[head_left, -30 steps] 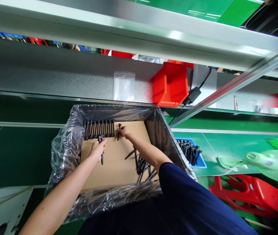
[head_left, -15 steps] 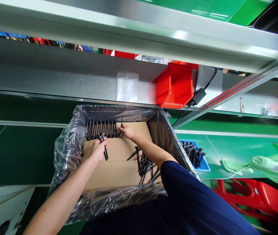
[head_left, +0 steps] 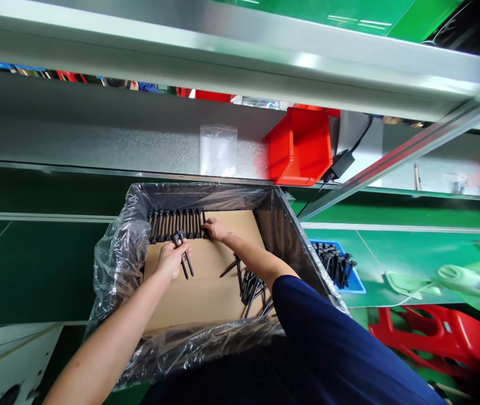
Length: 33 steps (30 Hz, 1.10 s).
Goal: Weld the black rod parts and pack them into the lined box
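A box lined with clear plastic film (head_left: 115,264) has a sheet of brown cardboard (head_left: 197,304) on its floor. Along its far left side stands a close row of black bolt-like rods with thick heads (head_left: 175,224). My right hand (head_left: 215,229) pinches one more such rod (head_left: 204,220) at the right end of the row. Lower down, my left hand (head_left: 172,259) is closed on a couple of the same black rods (head_left: 186,257), which point down to the right. A loose pile of these rods (head_left: 251,289) lies at the box's near right, partly behind my right arm.
Right of the box, a blue tray (head_left: 355,286) holds many black rods. A red bin (head_left: 301,149) and a clear plastic bag (head_left: 218,151) rest on the metal shelf behind it. A slanting metal post, a green fan (head_left: 463,281) and a red stool (head_left: 438,334) are at the right.
My right hand has moved slightly left and brought its rod up against the end of the row. In my left hand the rods have spread a little apart.
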### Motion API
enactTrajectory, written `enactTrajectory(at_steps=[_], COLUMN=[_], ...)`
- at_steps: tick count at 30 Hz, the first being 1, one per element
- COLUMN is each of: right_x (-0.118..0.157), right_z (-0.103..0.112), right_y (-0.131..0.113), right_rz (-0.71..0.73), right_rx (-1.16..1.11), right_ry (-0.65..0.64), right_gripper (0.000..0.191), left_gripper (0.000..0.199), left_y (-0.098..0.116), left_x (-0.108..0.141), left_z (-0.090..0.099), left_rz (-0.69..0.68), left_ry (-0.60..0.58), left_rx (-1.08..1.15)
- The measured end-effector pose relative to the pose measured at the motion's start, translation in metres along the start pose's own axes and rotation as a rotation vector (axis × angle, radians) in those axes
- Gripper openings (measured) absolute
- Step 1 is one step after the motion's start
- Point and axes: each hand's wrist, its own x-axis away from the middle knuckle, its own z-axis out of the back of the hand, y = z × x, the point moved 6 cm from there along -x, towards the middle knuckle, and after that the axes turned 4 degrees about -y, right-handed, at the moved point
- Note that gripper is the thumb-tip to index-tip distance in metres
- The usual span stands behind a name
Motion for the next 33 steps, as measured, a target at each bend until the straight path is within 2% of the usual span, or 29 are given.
enactTrajectory(at_steps=[7,13,16,18,20,24,27,30,33], right_x=[-0.003,-0.007,0.0,0.012,0.028,0.063,0.077,0.075,0.066], right_z=[-0.001,0.007,0.017,0.022,0.019,0.008,0.009,0.008,0.007], right_y=[-0.003,-0.004,-0.006,-0.017,-0.038,-0.102,-0.124,-0.113,-0.07], right_rz=[-0.036,-0.076,-0.13,-0.162,-0.136,0.03,0.023,-0.066,-0.289], right_rx=[-0.059,-0.178,-0.263,-0.316,-0.528,-1.256,-1.451,-1.498,-1.388], right_ry=[0.04,0.088,0.133,0.156,0.095,-0.14,-0.121,-0.053,0.088], right_gripper=[0.036,0.034,0.033,0.03,0.026,0.034,0.04,0.037,0.028], left_gripper=[0.021,0.032,0.04,0.043,0.043,0.045,0.046,0.046,0.042], left_y=[-0.001,-0.003,-0.004,-0.003,-0.002,-0.002,-0.003,-0.001,0.002], left_x=[0.0,-0.003,-0.005,-0.007,-0.008,-0.008,-0.006,-0.004,-0.003], left_z=[-0.002,-0.001,0.0,0.003,0.006,0.005,0.004,0.004,0.006], left_rz=[-0.004,-0.038,-0.038,-0.05,-0.079,-0.11,-0.089,-0.071,-0.057], left_ry=[-0.02,-0.065,-0.084,-0.059,-0.031,-0.023,-0.022,0.019,0.072], left_rx=[-0.007,-0.017,-0.033,-0.053,-0.073,-0.078,-0.072,-0.066,-0.066])
